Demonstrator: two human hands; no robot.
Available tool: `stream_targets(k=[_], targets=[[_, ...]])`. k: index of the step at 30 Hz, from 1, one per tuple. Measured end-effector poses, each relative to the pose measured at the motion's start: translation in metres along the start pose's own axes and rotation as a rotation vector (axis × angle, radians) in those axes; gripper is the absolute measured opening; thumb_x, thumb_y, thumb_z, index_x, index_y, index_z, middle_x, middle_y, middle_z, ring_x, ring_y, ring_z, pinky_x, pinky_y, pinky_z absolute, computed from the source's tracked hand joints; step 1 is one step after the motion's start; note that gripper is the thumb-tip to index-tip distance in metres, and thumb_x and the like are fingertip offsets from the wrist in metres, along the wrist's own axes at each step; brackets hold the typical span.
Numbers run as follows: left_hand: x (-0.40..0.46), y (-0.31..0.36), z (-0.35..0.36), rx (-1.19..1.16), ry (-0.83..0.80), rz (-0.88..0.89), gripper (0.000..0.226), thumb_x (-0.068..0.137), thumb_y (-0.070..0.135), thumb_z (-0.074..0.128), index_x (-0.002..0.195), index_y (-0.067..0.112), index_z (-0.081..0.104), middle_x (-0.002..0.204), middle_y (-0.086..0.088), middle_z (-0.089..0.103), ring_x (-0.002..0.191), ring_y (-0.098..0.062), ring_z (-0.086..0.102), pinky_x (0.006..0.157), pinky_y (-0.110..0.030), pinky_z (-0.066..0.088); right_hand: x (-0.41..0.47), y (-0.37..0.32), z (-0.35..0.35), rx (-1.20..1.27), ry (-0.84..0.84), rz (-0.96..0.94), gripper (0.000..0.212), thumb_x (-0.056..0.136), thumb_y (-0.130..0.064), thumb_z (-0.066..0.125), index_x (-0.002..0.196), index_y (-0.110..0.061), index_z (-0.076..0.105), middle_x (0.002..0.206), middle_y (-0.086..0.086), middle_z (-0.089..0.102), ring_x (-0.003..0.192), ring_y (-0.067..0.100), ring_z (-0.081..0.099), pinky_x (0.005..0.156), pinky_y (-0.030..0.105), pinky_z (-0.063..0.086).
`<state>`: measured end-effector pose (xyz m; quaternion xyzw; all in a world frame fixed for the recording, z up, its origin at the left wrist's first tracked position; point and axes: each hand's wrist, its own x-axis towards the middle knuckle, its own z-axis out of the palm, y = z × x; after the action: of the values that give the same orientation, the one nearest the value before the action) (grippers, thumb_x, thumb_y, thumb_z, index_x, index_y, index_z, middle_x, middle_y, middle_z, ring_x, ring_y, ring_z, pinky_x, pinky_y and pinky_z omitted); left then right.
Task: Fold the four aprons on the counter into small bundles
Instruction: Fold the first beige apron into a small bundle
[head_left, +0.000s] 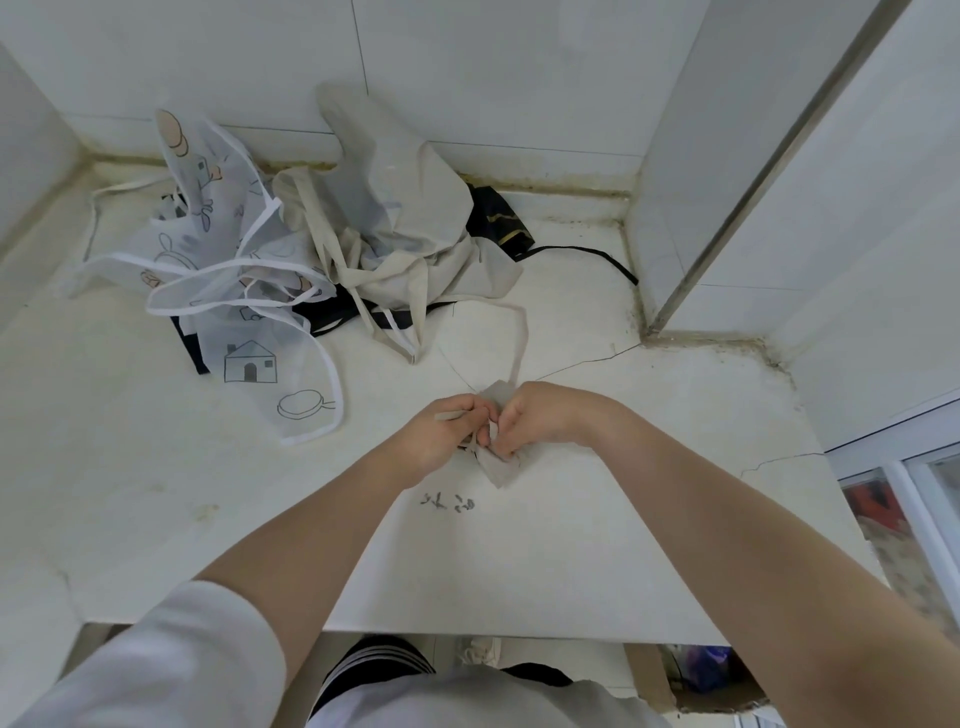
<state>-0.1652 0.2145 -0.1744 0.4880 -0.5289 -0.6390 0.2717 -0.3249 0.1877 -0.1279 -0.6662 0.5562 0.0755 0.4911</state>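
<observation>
Four aprons on one counter (597, 545): one sheer printed apron (228, 249) at upper left, one beige apron (415, 218) at upper centre, one black apron (496, 218) mostly buried beneath those two, one small grey bundle (498, 465) at centre. Two hands: left hand (441, 436), right hand (545, 421).

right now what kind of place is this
Probably a home kitchen or utility corner: a white stone counter set into tiled walls, with aprons heaped at the back and grime along the seams.
</observation>
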Motion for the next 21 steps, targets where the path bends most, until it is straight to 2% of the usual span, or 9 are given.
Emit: stream_targets(k=[2,5,7,9,11,14,17,19,21], targets=[[-0.002,0.003,-0.001,0.024,-0.025,-0.012,0.025,0.098,0.007,0.043,0.082,0.012,0.062,0.074,-0.003,0.057,0.071,-0.007,0.054,0.072,-0.016,0.041,0.0,0.0,0.0,0.038,-0.003,0.006,0.017,0.073,-0.014,0.073,0.061,-0.011,0.061,0.068,0.003,0.047,0.066,0.012,0.043,0.065,0.024,0.035],[-0.001,0.006,-0.003,0.079,-0.064,-0.024,0.021,0.094,0.003,0.05,0.081,0.011,0.065,0.079,-0.004,0.06,0.072,-0.007,0.054,0.07,-0.015,0.041,0.002,0.004,0.001,0.19,0.032,0.011,0.029,0.073,-0.005,0.074,0.061,-0.013,0.049,0.071,0.006,0.048,0.067,0.016,0.048,0.064,0.026,0.044],[-0.001,0.006,-0.004,0.094,-0.051,-0.014,0.019,0.09,-0.001,0.054,0.08,0.009,0.067,0.077,-0.001,0.064,0.071,-0.005,0.056,0.07,-0.015,0.043,0.004,0.008,0.005,0.191,0.093,-0.003,0.035,0.072,-0.004,0.074,0.07,-0.017,0.041,0.071,0.0,0.042,0.063,0.013,0.043,0.056,0.024,0.039],[0.0,0.005,-0.003,0.131,-0.01,0.016,0.019,0.088,-0.003,0.055,0.081,0.009,0.068,0.076,0.004,0.066,0.071,-0.002,0.058,0.071,-0.013,0.045,0.006,0.01,0.011,0.172,0.176,0.006,0.032,0.072,-0.008,0.074,0.083,-0.016,0.046,0.076,-0.005,0.042,0.069,0.011,0.042,0.057,0.023,0.033],[-0.001,0.004,-0.001,0.195,0.031,0.066,0.022,0.087,-0.003,0.056,0.079,0.013,0.068,0.073,0.012,0.067,0.071,0.001,0.058,0.071,-0.012,0.044,0.007,0.012,0.015,0.186,0.213,0.019,0.029,0.073,-0.01,0.072,0.096,-0.006,0.056,0.08,-0.001,0.049,0.077,0.014,0.046,0.063,0.026,0.035],[-0.002,0.002,0.003,0.22,0.058,0.11,0.021,0.087,-0.003,0.057,0.089,0.017,0.064,0.077,0.006,0.067,0.071,-0.009,0.063,0.074,-0.018,0.048,0.006,0.012,0.016,0.259,0.235,0.012,0.019,0.076,-0.018,0.071,0.084,-0.003,0.063,0.064,0.003,0.051,0.067,0.017,0.047,0.062,0.027,0.034],[-0.002,0.004,0.005,0.372,0.119,0.166,0.017,0.088,0.003,0.057,0.102,0.013,0.059,0.081,0.0,0.068,0.074,-0.013,0.063,0.075,-0.021,0.047,0.004,0.009,0.015,0.202,0.241,0.026,0.016,0.083,-0.021,0.062,0.085,-0.006,0.064,0.055,-0.001,0.057,0.062,0.015,0.05,0.059,0.026,0.035],[0.0,0.006,0.007,0.498,0.194,0.246,0.008,0.089,0.008,0.057,0.096,0.01,0.06,0.081,0.0,0.068,0.077,-0.017,0.063,0.076,-0.029,0.048,0.001,0.004,0.015,0.063,0.223,0.002,0.014,0.088,-0.015,0.047,0.079,-0.013,0.058,0.057,-0.003,0.061,0.064,0.012,0.052,0.056,0.024,0.036],[0.0,0.009,0.009,0.562,0.263,0.292,0.012,0.087,0.018,0.052,0.091,0.012,0.062,0.079,0.002,0.068,0.076,-0.02,0.063,0.072,-0.034,0.05,-0.002,-0.001,0.013,0.017,0.198,-0.037,0.018,0.089,-0.012,0.041,0.087,-0.015,0.058,0.061,-0.004,0.064,0.07,0.01,0.054,0.06,0.025,0.039]])
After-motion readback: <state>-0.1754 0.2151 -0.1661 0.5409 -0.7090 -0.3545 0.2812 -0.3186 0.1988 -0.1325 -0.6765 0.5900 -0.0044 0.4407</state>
